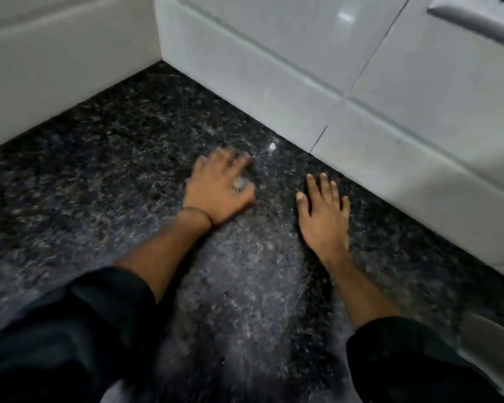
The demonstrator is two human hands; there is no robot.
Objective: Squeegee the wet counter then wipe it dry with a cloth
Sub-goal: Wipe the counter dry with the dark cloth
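The dark speckled granite counter (105, 158) fills the view, with a paler sheen running down its middle. My left hand (218, 189) lies on it near the centre, blurred by motion, fingers curled down. A small grey patch shows between its thumb and fingers, too blurred to tell what it is. My right hand (325, 216) rests flat on the counter to the right, fingers spread, holding nothing. Both forearms come out of dark sleeves. No squeegee is in view.
White tiled walls (274, 68) meet in a corner at the back and border the counter on the left and right. A grey metal fitting (477, 21) sits at the top right. A pale edge (489, 344) shows at the lower right.
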